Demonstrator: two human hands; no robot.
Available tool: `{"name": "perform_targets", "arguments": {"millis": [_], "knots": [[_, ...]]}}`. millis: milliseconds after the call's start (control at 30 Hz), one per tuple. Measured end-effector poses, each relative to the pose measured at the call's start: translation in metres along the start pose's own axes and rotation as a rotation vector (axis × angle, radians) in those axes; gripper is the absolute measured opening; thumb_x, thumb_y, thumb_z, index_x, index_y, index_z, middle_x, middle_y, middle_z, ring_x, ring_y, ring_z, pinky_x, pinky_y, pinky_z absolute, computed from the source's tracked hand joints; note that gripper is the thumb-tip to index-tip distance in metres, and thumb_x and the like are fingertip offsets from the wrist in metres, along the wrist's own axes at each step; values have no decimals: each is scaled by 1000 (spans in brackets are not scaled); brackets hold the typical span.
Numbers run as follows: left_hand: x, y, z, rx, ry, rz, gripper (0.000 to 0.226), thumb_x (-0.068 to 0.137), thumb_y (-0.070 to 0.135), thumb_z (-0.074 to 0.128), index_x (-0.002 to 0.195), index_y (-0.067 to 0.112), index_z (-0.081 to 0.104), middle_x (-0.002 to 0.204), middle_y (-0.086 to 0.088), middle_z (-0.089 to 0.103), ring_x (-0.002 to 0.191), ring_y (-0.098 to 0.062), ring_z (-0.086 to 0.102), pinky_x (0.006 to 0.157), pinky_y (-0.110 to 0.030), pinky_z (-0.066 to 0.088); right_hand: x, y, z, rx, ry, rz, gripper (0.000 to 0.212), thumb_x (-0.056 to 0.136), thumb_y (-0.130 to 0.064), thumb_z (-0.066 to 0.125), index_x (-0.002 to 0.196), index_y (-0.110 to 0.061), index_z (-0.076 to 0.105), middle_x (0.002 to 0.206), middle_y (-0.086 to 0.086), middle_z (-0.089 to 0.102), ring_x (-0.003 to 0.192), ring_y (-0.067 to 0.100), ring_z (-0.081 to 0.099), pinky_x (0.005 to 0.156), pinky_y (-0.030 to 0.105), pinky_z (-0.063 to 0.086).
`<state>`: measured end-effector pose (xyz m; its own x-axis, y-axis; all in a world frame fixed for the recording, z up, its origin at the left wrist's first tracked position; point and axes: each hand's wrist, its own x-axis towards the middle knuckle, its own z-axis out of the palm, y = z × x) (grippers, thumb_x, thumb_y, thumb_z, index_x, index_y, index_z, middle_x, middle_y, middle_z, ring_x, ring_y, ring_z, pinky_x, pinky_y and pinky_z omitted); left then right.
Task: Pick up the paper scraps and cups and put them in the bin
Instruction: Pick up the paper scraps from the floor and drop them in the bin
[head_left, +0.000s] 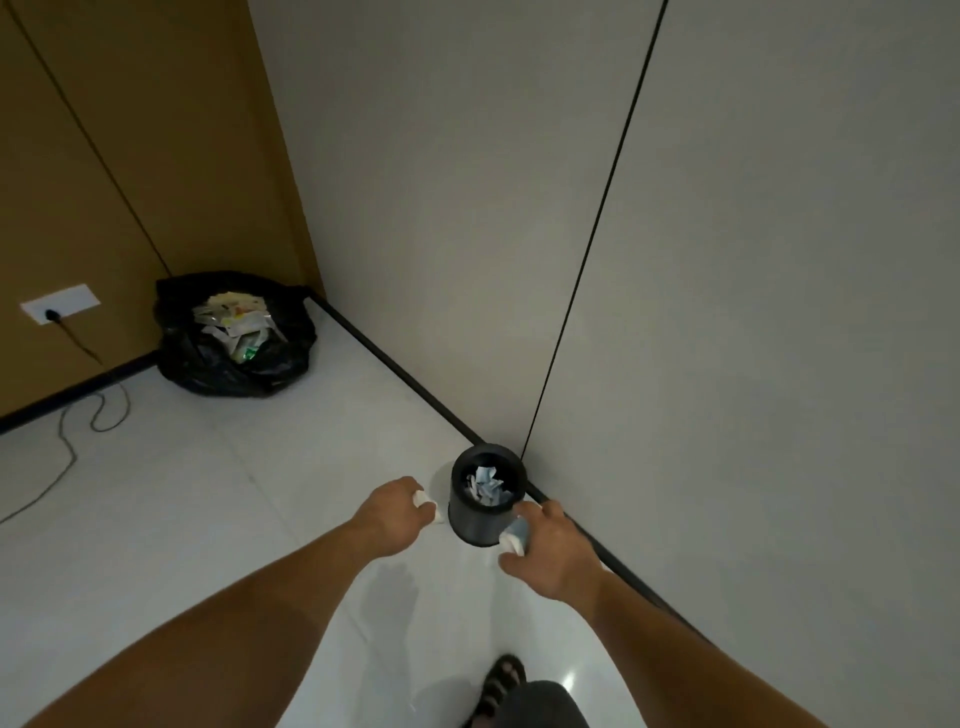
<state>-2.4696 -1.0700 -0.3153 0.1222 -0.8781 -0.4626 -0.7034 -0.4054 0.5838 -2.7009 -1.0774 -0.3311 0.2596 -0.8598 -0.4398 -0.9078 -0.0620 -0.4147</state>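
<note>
Both hands are closed on loads: my left hand (395, 514) pinches a small white piece (423, 500), and my right hand (553, 551) curls round a pale crumpled wad (517, 535). Paper or cup, I cannot tell. They flank the black bin (464, 525) at lower centre of the frame, which has scraps (485, 488) inside. I judge this the drop-off step. Next, each load must be lifted over the rim and released.

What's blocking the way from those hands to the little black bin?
Nothing visible. The bin has no lid, and its scraps lie below the rim. The left hand holds a white bit just left of it; the right hand holds a second bit by its near right side.
</note>
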Motion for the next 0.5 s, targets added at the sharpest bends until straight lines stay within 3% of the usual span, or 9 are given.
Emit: {"name": "perform_targets", "arguments": {"millis": [267,500], "knots": [[151,36,2,70,-162,-57,40,94,32,55,127,9,50,127,-10,55,112,-23,53,92,-27,43,146,27,-17,80,-83,80,77,83,-47,62,148,-27,26,143,4,31,128,25,40,102,36,42],[270,51,12,120,-254,-150,40,93,33,54,126,10,52,126,-11,57,111,-25,55,93,-32,46,254,49,-18,153,-186,163,76,80,-45,64,145,-29,26,141,4,33,123,24,43,99,36,46]]}}
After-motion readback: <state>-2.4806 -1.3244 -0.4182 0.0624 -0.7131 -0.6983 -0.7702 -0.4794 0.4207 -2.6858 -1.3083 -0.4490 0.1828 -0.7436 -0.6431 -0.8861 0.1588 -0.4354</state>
